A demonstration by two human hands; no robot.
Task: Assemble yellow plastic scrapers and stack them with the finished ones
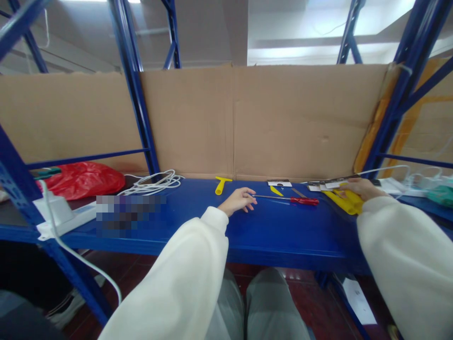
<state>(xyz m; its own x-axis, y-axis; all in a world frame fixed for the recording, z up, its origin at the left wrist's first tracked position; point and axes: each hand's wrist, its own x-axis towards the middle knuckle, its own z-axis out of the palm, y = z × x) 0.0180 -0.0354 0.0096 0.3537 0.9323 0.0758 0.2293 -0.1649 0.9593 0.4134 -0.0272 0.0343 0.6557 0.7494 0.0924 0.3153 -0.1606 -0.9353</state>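
My left hand is over the middle of the blue shelf, fingers loosely bent and apart. Its fingertips are close to the tip of a screwdriver with a red handle; whether they touch it I cannot tell. At the right, my right hand reaches over several yellow plastic handles, its fingers curled down on one of them and partly hidden. Left of the screwdriver lies a yellow T-shaped plastic handle. Behind the screwdriver are a small yellow blade-like piece and a black-and-white card.
A white power strip with a plug, coiled white cable and a red plastic bag lie at the left. Cardboard closes the back between blue posts. White cables and a green bag are at the far right.
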